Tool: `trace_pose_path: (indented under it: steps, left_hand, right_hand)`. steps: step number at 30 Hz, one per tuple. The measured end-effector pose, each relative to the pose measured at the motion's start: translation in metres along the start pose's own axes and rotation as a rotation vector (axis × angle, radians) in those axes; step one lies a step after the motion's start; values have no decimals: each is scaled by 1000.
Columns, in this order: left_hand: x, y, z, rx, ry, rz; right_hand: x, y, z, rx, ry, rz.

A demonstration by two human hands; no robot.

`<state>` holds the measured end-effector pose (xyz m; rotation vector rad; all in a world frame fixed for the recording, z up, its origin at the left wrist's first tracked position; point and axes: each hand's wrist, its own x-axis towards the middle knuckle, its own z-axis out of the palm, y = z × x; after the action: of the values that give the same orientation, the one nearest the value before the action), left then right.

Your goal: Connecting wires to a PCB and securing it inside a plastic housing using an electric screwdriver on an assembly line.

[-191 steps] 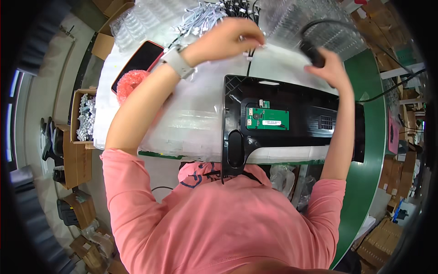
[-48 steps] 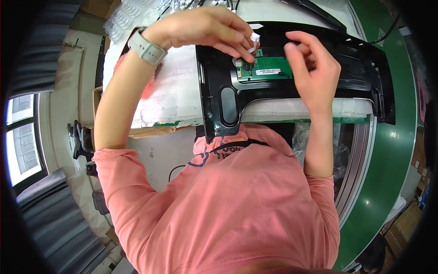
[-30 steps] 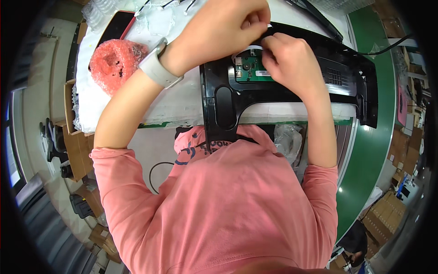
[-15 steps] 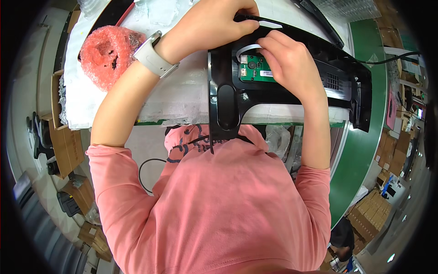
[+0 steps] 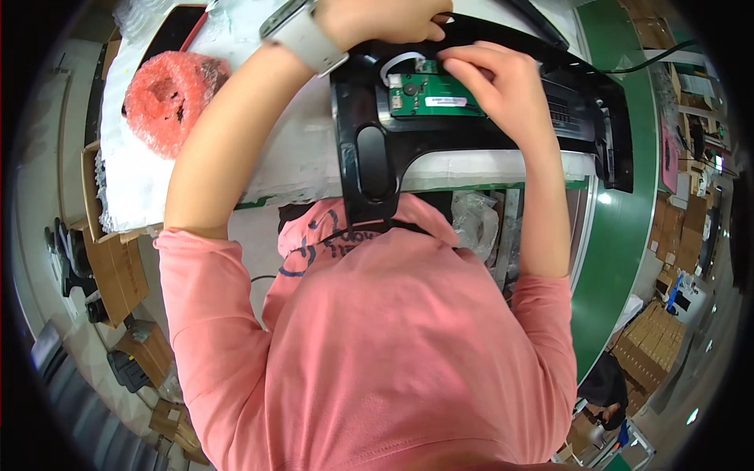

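A black plastic housing (image 5: 417, 147) lies across the bench, its near left end reaching past the edge toward me. Inside it sits a green circuit board (image 5: 449, 108) with a pale label. A whitish cable (image 5: 390, 64) loops from this board's left side to a small green board (image 5: 426, 67) just beyond it. My right hand (image 5: 503, 82) pinches at the small board's right edge; its fingertips partly cover that spot. At the housing's far side my left hand (image 5: 389, 20) is closed, fingers curled; what they hold is hidden.
Pink bubble wrap (image 5: 169, 102) is on the left of the white-covered bench (image 5: 302, 149), beside a dark flat panel (image 5: 174, 31) and a red stick-like thing (image 5: 195, 31). A black cable (image 5: 652, 59) runs off right over a green surface (image 5: 628, 235). Cardboard boxes (image 5: 114, 271) stand at left.
The view has shifted, so the housing appears higher and further left. My right fingers have drawn off the whitish cable, and the small green board now shows at their tips. My left hand stays at the far side.
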<state>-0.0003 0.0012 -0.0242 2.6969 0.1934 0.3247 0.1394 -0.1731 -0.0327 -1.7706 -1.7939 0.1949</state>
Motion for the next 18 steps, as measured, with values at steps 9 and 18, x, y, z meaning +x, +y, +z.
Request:
trace_pose_path:
  steps: [9,18]
  left_hand:
    - [0,-6,6,-23,-8,-10]
    - [-2,11,-4,25,-12,-41]
  right_hand:
    - [-49,-5,-10,-62,1,1]
    - [-52,4,-9,-120,8,-106]
